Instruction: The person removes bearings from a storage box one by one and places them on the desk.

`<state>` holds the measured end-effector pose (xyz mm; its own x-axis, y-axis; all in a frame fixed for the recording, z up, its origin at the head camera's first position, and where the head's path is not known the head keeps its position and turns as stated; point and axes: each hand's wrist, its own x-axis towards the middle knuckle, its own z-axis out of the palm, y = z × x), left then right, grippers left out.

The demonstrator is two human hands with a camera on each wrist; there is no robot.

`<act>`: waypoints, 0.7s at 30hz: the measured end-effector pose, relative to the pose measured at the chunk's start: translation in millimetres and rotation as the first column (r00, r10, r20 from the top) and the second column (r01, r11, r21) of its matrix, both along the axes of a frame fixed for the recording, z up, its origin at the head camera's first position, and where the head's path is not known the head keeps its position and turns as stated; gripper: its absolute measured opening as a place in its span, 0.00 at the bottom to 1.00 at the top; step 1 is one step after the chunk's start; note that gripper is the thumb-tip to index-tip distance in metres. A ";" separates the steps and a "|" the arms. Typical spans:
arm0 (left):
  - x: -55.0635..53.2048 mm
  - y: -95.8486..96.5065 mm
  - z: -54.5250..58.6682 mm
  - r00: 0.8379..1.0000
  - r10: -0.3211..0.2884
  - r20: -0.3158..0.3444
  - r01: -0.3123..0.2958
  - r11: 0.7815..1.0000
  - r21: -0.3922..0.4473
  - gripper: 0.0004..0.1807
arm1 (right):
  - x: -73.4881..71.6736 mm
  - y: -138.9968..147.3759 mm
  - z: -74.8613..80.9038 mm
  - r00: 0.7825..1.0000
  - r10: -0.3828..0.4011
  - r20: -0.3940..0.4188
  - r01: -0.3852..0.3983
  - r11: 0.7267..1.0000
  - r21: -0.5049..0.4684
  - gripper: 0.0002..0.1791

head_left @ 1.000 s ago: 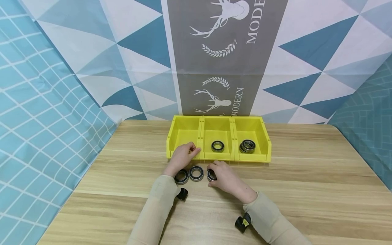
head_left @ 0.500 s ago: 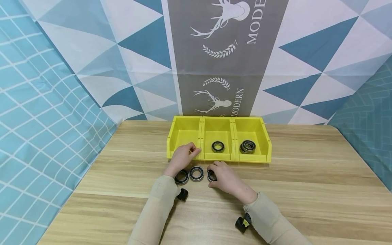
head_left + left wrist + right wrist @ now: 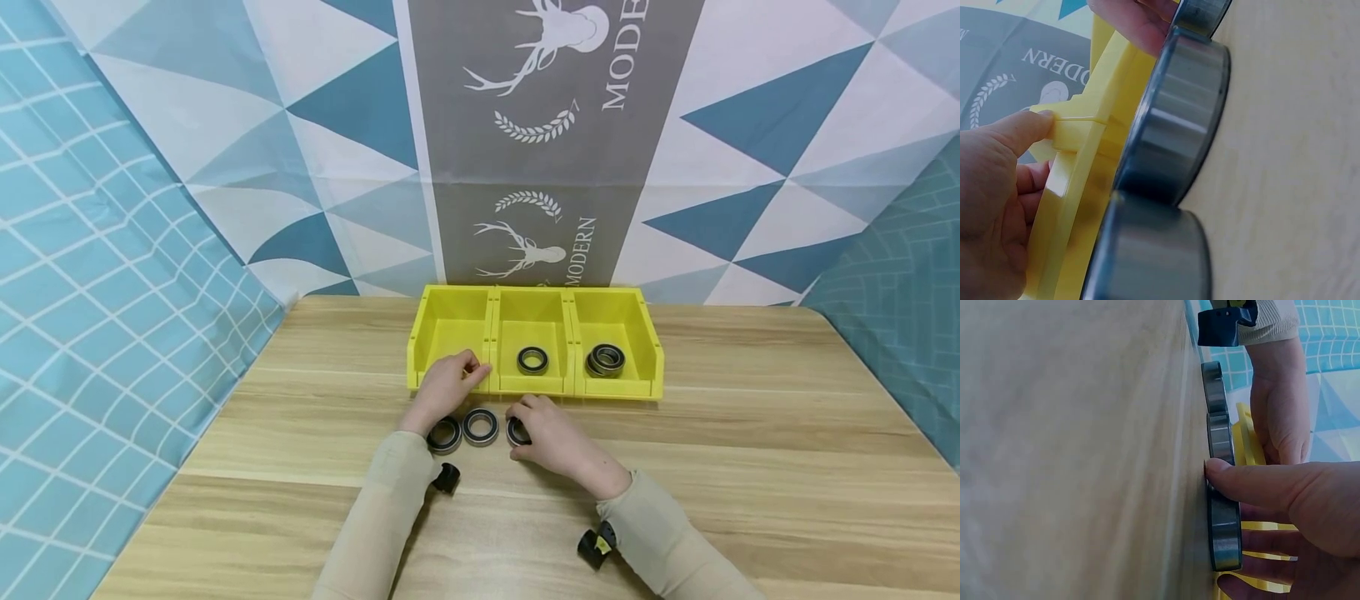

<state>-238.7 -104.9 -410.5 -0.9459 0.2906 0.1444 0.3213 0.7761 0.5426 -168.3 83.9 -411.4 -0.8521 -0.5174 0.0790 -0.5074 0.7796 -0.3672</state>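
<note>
Basically no change over the last sec: both hands sit where they sat, same spots, same poses; only the head view drifts a hair, prob. the wearer's head.

R hand [image 3: 551,437] grasps the gripped bearing [image 3: 512,432], a black-sealed steel ring brg: thumb on the near side, fingers round the far side. It looks flat on the wood-grain table [image 3: 757,433], not lifted afaict.

L hand [image 3: 445,383] is up at the front of the L bin [image 3: 453,329]: thumb tip touches the yellow rim by the joint w/ the mid bin [image 3: 532,321], other fingers curled behind the front wall. Can't tell if it's actually gripping the plastic or just resting there; no brg in it afaict.

Btwn the hands: mid bearing [image 3: 481,441], just left of the R hand's one w/ a small gap. L bearing [image 3: 446,451] touches mid bearing on its other side, right by the L wrist, partly hidden by it.

Beyond the R hand: single bearing [image 3: 532,371] in mid bin; bearing pair [image 3: 606,372], overlapping, in the R bin [image 3: 611,321], farther right. Bin contents same as a sec ago too.

Meaning, imo: work's on hold at the grip stage. Hold on the brg looks set, but no brg has shifted, so no progress this sec.
</note>
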 end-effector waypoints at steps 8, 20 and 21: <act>0.0 0.2 -1.6 1.000 -0.006 -0.009 0.006 1.000 0.003 0.15 | -4.2 2.4 3.8 1.000 0.024 0.017 -0.024 0.999 0.024 0.26; 1.1 -0.4 -2.7 1.000 -0.008 -0.022 0.008 1.000 0.013 0.15 | -24.3 -0.6 20.9 0.996 -0.002 -0.090 0.002 1.000 -0.004 0.10; 1.0 -0.5 -2.4 1.000 -0.006 -0.024 0.006 1.000 0.015 0.15 | -27.3 -0.8 22.0 0.994 -0.015 -0.109 0.013 1.000 -0.018 0.08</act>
